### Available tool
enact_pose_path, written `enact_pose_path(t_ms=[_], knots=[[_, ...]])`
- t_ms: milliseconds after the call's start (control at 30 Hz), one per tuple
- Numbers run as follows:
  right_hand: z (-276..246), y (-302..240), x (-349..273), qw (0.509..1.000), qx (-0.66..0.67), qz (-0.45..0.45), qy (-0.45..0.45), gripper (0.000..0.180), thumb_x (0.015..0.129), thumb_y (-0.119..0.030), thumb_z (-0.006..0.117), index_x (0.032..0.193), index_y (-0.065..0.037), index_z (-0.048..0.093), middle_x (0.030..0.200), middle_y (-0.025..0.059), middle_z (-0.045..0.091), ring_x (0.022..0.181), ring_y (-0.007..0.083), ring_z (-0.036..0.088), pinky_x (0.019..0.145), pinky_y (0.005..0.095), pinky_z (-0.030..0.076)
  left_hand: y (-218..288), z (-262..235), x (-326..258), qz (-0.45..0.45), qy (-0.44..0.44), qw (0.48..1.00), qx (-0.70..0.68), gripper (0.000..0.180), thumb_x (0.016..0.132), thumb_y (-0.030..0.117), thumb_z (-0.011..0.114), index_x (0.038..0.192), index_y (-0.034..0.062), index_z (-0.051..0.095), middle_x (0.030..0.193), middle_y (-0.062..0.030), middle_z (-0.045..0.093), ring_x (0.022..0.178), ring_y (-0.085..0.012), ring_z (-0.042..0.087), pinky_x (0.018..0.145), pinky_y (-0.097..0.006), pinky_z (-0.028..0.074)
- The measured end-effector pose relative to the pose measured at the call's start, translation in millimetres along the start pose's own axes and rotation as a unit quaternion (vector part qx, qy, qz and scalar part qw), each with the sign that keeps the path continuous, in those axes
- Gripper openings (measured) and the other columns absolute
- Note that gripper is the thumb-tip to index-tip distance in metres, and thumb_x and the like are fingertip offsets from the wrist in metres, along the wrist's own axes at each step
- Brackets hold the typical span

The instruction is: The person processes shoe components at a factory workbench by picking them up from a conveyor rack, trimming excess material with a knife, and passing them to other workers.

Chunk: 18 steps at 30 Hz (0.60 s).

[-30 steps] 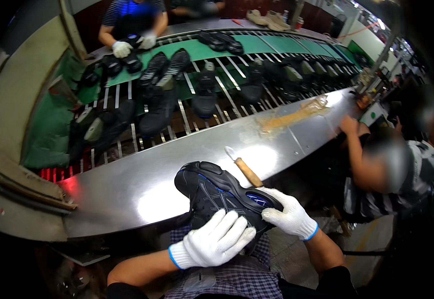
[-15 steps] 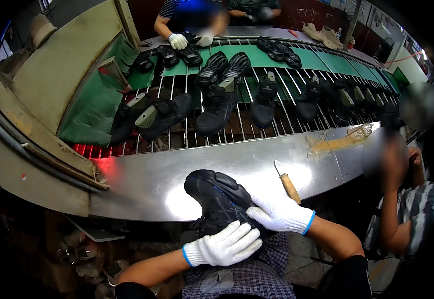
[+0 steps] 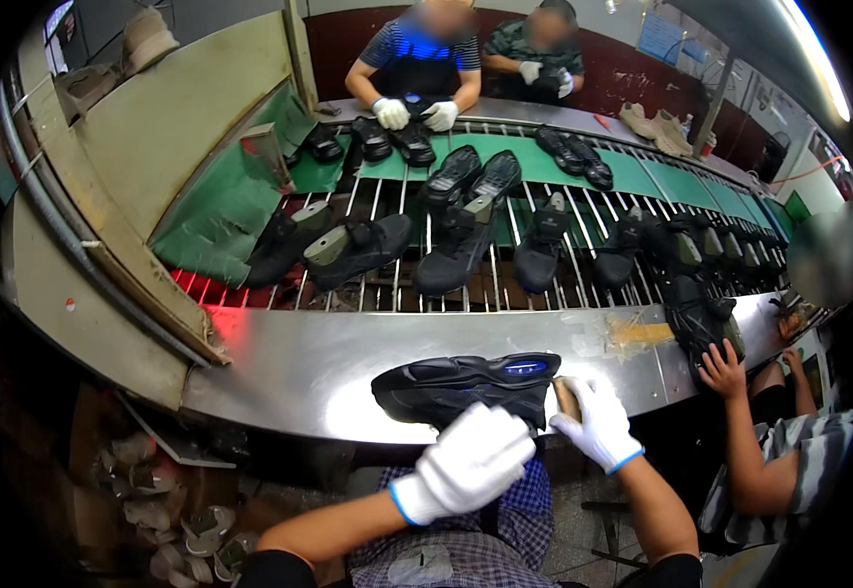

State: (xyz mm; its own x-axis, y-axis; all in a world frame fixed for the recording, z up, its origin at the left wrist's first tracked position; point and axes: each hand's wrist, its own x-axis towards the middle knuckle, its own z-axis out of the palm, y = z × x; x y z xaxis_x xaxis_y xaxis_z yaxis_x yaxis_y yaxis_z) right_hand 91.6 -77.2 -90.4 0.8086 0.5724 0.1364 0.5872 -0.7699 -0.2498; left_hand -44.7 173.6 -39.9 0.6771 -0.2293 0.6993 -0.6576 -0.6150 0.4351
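A black shoe point(image 3: 446, 384) lies on its side along the near edge of the metal table, sole facing away from me and a blue patch near its right end. My left hand point(image 3: 475, 459), in a white knit glove, is in front of the shoe's near side; motion blurs its fingers, and whether they touch the shoe is unclear. Just past the shoe's right end, my gloved right hand point(image 3: 598, 423) has its thumb and fingers closed around the wooden handle of a small knife point(image 3: 567, 398). Much of the knife is hidden by the glove.
Beyond the metal table point(image 3: 279, 358), black shoes point(image 3: 461, 250) stand on a roller conveyor with green sheets point(image 3: 622, 193). A co-worker's bare hand point(image 3: 723, 367) touches another shoe at right. Two gloved people work across the conveyor. A wooden frame point(image 3: 157, 230) bounds the left.
The shoe has turned from pointing up the table to lying lengthwise on its side. My right hand has left the shoe and taken the knife from the table. My view has shifted.
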Motion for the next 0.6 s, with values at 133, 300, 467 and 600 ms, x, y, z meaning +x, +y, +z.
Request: enact_pose_path(t_ms=[133, 300, 467, 600], knots=[[5, -14, -3, 0.990, -0.055, 0.122, -0.048, 0.041, 0.091, -0.019, 0.067, 0.131, -0.012, 0.062, 0.111, 0.0277, 0.070, 0.086, 0.0483, 0.072, 0.077, 0.0558, 0.060, -70, -64, -16, -0.176, -0.032, 0.967, 0.179, 0.086, 0.071, 0.039, 0.091, 0.142, 0.0030, 0.058, 0.141, -0.0222, 0.061, 0.121, -0.0432, 0.063, 0.105, -0.048, 0.052], [-65, -76, -2, 0.756, 0.524, 0.341, -0.193, 0.048, 0.096, -0.010, 0.053, 0.143, 0.003, 0.051, 0.088, 0.0140, 0.070, 0.064, 0.0196, 0.069, 0.055, 0.0334, 0.059, -63, -83, -5, -0.277, -0.235, 0.916, 0.170, 0.094, 0.078, 0.051, 0.087, 0.156, 0.0133, 0.049, 0.151, -0.0156, 0.058, 0.124, -0.0393, 0.064, 0.105, -0.047, 0.054], [-22, -130, -5, 0.545, 0.708, 0.264, -0.364, 0.041, 0.103, -0.015, 0.055, 0.138, 0.006, 0.051, 0.081, 0.0062, 0.062, 0.052, 0.0095, 0.054, 0.046, 0.0265, 0.052, -77, -76, 1, -0.251, -0.257, 0.923, 0.137, 0.088, 0.082, 0.048, 0.085, 0.154, 0.0115, 0.050, 0.147, -0.0166, 0.061, 0.126, -0.0379, 0.065, 0.104, -0.047, 0.054], [0, -142, 5, 0.816, 0.493, 0.142, -0.267, 0.037, 0.105, -0.023, 0.056, 0.136, -0.004, 0.056, 0.087, 0.0163, 0.071, 0.064, 0.0265, 0.070, 0.060, 0.0392, 0.059, -80, -79, 1, -0.262, -0.273, 0.917, 0.127, 0.085, 0.084, 0.046, 0.083, 0.154, 0.0113, 0.050, 0.147, -0.0172, 0.062, 0.128, -0.0373, 0.065, 0.104, -0.047, 0.054]])
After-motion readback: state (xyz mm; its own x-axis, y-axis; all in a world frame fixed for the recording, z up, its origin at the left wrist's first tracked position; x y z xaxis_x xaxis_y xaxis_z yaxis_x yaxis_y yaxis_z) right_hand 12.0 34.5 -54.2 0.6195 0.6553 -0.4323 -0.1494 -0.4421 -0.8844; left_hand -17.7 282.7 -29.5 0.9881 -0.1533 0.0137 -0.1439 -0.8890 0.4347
